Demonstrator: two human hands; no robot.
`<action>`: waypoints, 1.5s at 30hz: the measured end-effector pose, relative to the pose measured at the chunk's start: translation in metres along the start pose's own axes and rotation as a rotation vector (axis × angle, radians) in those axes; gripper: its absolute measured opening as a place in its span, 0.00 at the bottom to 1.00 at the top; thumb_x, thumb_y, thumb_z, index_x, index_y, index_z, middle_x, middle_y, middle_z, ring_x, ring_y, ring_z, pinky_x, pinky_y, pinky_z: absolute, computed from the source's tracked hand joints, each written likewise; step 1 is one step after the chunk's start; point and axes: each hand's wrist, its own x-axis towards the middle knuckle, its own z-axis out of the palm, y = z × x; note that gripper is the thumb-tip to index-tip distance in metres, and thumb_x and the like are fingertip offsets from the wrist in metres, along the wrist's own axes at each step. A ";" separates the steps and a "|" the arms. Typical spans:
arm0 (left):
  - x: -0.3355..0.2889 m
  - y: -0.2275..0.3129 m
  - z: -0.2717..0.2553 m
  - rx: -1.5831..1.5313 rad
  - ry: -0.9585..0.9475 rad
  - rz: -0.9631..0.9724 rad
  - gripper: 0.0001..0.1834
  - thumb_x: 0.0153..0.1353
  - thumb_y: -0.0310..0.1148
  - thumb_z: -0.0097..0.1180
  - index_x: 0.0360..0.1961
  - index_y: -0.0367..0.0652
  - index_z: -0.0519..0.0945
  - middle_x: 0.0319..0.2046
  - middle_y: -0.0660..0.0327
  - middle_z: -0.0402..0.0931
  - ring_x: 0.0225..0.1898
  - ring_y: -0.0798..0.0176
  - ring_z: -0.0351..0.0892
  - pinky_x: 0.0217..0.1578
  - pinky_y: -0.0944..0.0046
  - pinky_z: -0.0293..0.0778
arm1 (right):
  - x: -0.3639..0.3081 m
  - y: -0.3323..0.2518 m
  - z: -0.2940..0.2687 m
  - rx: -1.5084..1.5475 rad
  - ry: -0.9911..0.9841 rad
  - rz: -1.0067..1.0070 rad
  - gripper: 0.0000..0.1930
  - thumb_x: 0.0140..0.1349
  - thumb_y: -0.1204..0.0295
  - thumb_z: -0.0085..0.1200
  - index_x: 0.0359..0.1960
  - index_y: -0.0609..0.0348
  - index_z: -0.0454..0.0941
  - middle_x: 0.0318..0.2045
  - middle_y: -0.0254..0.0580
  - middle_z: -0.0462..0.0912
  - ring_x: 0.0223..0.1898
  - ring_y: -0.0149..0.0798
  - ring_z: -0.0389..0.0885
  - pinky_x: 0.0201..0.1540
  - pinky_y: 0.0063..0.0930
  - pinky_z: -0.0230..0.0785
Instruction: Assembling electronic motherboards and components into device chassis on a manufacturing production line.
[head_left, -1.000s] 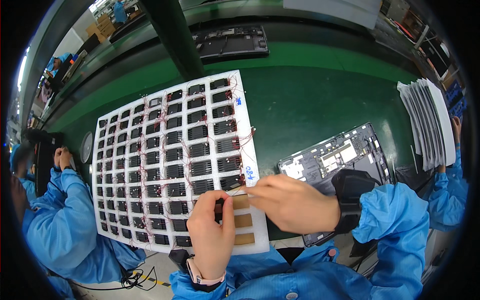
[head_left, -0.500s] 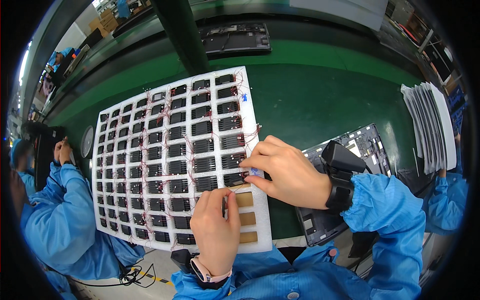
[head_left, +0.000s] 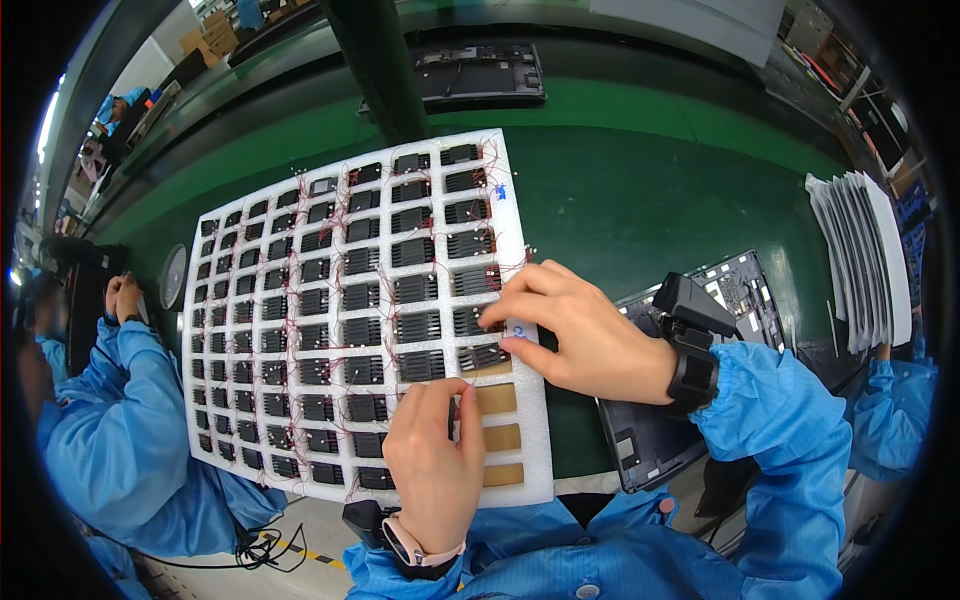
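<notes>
A white foam tray [head_left: 535, 440] lies tilted across the bench, its pockets filled with rows of small black ribbed modules with thin red wires. My right hand [head_left: 590, 335] reaches in over the tray's right edge. Its thumb and forefinger close on a black module [head_left: 484, 357] that sits slightly askew in its pocket. At the near edge, my left hand [head_left: 432, 455] has its thumb and forefinger pinched together; a dark sliver shows between them, too hidden to name. Beside it are bare tan pockets [head_left: 500, 437] in the right-hand column.
Right of the tray lies an opened laptop chassis [head_left: 640, 440], partly under my right forearm. Another chassis [head_left: 480, 75] lies at the back, beyond a green post [head_left: 375, 70]. Stacked white sheets [head_left: 865, 260] stand far right. A co-worker's blue sleeve [head_left: 120, 400] is at left.
The tray appears slightly farther right in view. The module at my right fingertips has tipped a little, showing more tan pocket below it. Both hands keep nearly the same pose.
</notes>
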 end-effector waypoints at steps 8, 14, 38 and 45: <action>-0.002 0.006 -0.004 -0.065 0.030 -0.025 0.02 0.56 0.21 0.58 0.32 0.36 0.78 0.23 0.56 0.73 0.22 0.57 0.74 0.24 0.62 0.68 | -0.009 -0.012 -0.018 -0.025 0.009 -0.036 0.06 0.52 0.78 0.57 0.33 0.61 0.79 0.34 0.40 0.74 0.40 0.45 0.70 0.43 0.33 0.67; -0.013 0.027 -0.017 -0.345 -0.019 -0.050 0.05 0.52 0.20 0.63 0.31 0.37 0.81 0.27 0.57 0.78 0.26 0.62 0.79 0.28 0.67 0.72 | -0.030 -0.044 -0.055 0.366 -0.242 0.339 0.11 0.60 0.75 0.59 0.44 0.61 0.83 0.30 0.39 0.84 0.26 0.23 0.76 0.30 0.19 0.69; -0.019 0.061 0.011 -0.815 -0.334 -0.032 0.07 0.54 0.16 0.60 0.35 0.31 0.82 0.38 0.50 0.82 0.43 0.57 0.82 0.45 0.64 0.75 | -0.095 -0.041 -0.056 0.375 -0.032 0.216 0.06 0.56 0.73 0.62 0.34 0.62 0.82 0.25 0.42 0.81 0.24 0.39 0.81 0.27 0.27 0.73; -0.029 0.072 0.010 -1.070 -0.263 -0.231 0.08 0.65 0.19 0.49 0.44 0.32 0.75 0.36 0.54 0.79 0.38 0.60 0.79 0.44 0.64 0.74 | -0.089 -0.009 -0.107 0.069 -0.004 0.190 0.12 0.50 0.79 0.65 0.38 0.62 0.84 0.35 0.43 0.85 0.36 0.35 0.81 0.34 0.24 0.74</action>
